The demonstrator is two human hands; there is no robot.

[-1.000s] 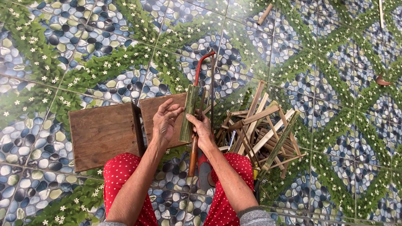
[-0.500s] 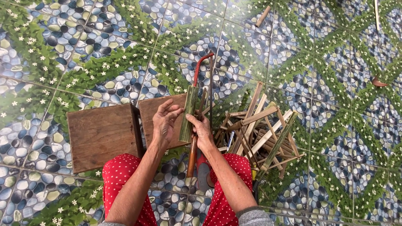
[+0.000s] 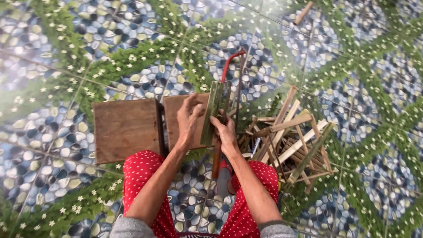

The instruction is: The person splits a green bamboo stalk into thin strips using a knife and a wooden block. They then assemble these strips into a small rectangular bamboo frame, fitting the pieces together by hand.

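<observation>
A green bamboo slat (image 3: pixel 213 110) stands nearly upright over a brown wooden block. My left hand (image 3: pixel 188 120) rests against the slat's left side, fingers partly curled on it. My right hand (image 3: pixel 225 133) grips the slat near its lower end. A long tool with a curved red top (image 3: pixel 230 64) and a wooden handle (image 3: pixel 216 158) runs along the slat's right side, under my right hand; whether the hand also holds it is unclear. My knees in red dotted trousers (image 3: pixel 143 176) show below.
Two brown wooden blocks (image 3: pixel 125 128) lie side by side on the pebble-and-leaf patterned tile floor (image 3: pixel 88 53). A pile of split bamboo sticks (image 3: pixel 293 141) lies right of my right hand. A single stick (image 3: pixel 303 12) lies far at the top right.
The hands, slat and tool keep almost the same pose; only the view has shifted slightly.
</observation>
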